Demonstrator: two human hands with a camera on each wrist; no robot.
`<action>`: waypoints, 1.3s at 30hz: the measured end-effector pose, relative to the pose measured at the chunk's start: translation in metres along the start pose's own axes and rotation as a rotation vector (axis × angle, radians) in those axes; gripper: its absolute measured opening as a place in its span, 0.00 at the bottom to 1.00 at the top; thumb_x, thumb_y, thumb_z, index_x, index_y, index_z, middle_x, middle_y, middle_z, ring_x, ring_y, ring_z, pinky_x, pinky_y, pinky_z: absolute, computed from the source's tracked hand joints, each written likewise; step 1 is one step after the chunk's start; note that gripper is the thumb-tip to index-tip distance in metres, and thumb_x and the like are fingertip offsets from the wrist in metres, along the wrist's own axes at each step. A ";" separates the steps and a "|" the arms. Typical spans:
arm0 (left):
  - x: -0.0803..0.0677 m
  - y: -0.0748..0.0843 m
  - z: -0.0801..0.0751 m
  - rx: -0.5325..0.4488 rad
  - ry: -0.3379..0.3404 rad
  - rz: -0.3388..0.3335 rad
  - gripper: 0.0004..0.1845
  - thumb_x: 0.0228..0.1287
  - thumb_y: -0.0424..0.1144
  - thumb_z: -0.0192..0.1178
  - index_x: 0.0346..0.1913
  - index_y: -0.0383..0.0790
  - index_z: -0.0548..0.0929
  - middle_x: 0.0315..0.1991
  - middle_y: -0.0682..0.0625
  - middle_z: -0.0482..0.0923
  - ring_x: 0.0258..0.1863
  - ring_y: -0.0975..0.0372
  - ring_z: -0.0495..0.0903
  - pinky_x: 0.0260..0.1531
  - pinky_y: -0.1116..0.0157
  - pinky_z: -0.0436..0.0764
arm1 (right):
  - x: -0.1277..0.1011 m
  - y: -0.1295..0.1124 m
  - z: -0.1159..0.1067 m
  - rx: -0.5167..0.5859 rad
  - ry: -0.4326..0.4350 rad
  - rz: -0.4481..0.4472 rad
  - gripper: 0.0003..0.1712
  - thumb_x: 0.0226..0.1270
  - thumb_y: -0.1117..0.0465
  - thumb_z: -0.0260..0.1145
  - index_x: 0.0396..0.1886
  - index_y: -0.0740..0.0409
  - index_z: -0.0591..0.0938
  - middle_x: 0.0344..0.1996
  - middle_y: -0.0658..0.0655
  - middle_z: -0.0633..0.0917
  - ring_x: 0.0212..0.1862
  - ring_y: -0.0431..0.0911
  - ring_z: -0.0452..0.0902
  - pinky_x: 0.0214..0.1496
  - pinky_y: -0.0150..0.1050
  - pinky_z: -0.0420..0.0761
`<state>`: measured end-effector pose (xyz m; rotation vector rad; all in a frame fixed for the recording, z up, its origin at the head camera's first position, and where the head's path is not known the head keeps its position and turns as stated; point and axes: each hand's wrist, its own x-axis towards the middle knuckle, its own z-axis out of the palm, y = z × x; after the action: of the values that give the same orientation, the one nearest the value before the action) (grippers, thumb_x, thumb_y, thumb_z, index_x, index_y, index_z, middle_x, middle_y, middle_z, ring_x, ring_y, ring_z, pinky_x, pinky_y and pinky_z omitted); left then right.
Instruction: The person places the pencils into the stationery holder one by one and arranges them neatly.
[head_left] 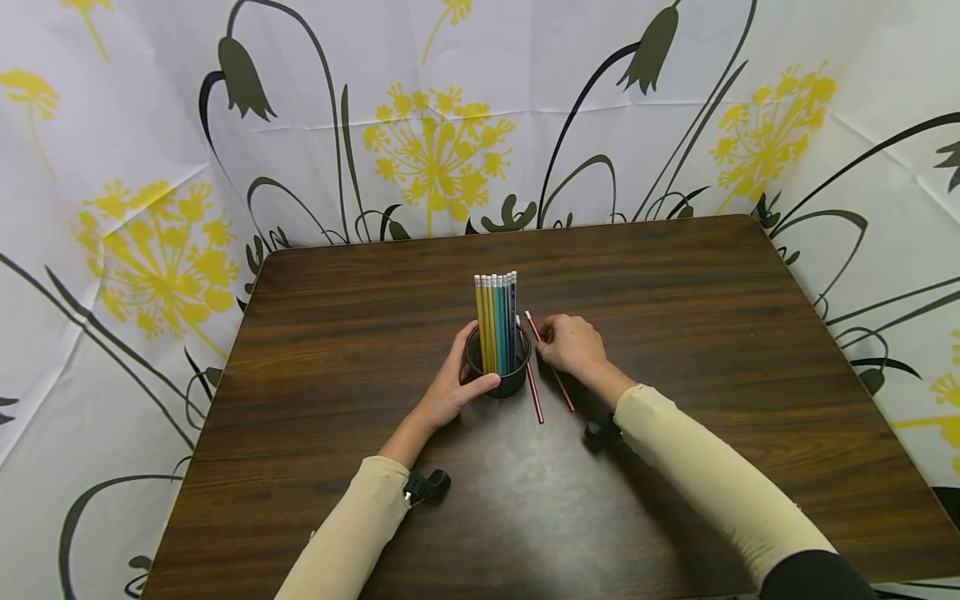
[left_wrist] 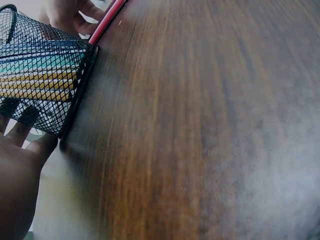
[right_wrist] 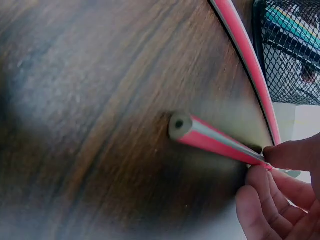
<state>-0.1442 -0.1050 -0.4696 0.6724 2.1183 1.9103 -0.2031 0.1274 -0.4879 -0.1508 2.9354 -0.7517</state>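
The head view looks forward and down from above onto the whole counter [head_left: 675,333], with both hands and the mesh cup [head_left: 498,367] at mid-frame. The left wrist view sits low at the counter surface, close beside the mesh cup [left_wrist: 45,75]. The right wrist view is just as near, looking along a red pencil [right_wrist: 215,142]; all three views share the cup.

Dark wood table [head_left: 675,333]; white curtain [head_left: 150,125] behind, yellow flowers, dark stems.

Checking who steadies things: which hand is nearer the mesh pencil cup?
Left. The left hand wraps the mesh pencil cup; the right hand pinches a red pencil beside it.
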 end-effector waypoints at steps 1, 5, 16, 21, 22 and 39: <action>0.000 0.000 0.000 -0.001 0.000 0.000 0.43 0.64 0.25 0.59 0.77 0.36 0.47 0.73 0.36 0.53 0.70 0.45 0.57 0.67 0.41 0.56 | -0.001 0.000 -0.001 -0.003 -0.001 0.003 0.11 0.60 0.54 0.69 0.40 0.53 0.87 0.28 0.49 0.85 0.32 0.47 0.80 0.34 0.48 0.79; 0.000 -0.001 0.000 -0.002 0.002 -0.003 0.44 0.63 0.23 0.58 0.77 0.37 0.47 0.74 0.36 0.52 0.71 0.45 0.56 0.67 0.40 0.55 | -0.003 -0.002 -0.007 0.008 -0.010 0.013 0.10 0.60 0.56 0.67 0.39 0.53 0.86 0.29 0.49 0.85 0.33 0.48 0.80 0.34 0.48 0.79; 0.000 -0.001 -0.001 -0.007 0.000 0.002 0.44 0.64 0.25 0.60 0.77 0.37 0.46 0.74 0.36 0.52 0.71 0.46 0.56 0.67 0.41 0.56 | -0.015 -0.021 -0.048 0.185 0.229 -0.042 0.12 0.63 0.55 0.67 0.46 0.51 0.86 0.30 0.47 0.87 0.30 0.43 0.82 0.30 0.45 0.76; 0.000 -0.001 -0.002 -0.009 -0.002 -0.012 0.44 0.64 0.23 0.59 0.77 0.37 0.46 0.74 0.36 0.51 0.71 0.45 0.56 0.67 0.41 0.55 | -0.023 -0.038 -0.072 0.354 0.452 -0.177 0.13 0.64 0.57 0.68 0.47 0.52 0.85 0.31 0.48 0.87 0.28 0.41 0.81 0.30 0.40 0.74; -0.001 0.000 -0.002 -0.009 -0.002 -0.017 0.44 0.64 0.23 0.58 0.77 0.37 0.46 0.74 0.36 0.51 0.71 0.45 0.56 0.67 0.41 0.55 | -0.025 -0.042 -0.076 0.395 0.491 -0.217 0.12 0.64 0.58 0.68 0.47 0.53 0.85 0.31 0.48 0.87 0.28 0.41 0.80 0.29 0.39 0.74; 0.000 -0.003 -0.001 -0.010 -0.003 -0.030 0.43 0.66 0.25 0.58 0.77 0.39 0.46 0.74 0.37 0.53 0.70 0.46 0.58 0.67 0.41 0.56 | -0.048 -0.076 -0.064 0.575 0.469 -0.486 0.12 0.63 0.63 0.69 0.46 0.56 0.81 0.32 0.50 0.87 0.25 0.36 0.81 0.27 0.35 0.81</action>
<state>-0.1456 -0.1062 -0.4720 0.6372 2.1035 1.9024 -0.1583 0.0967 -0.3916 -0.7354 2.9449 -1.8887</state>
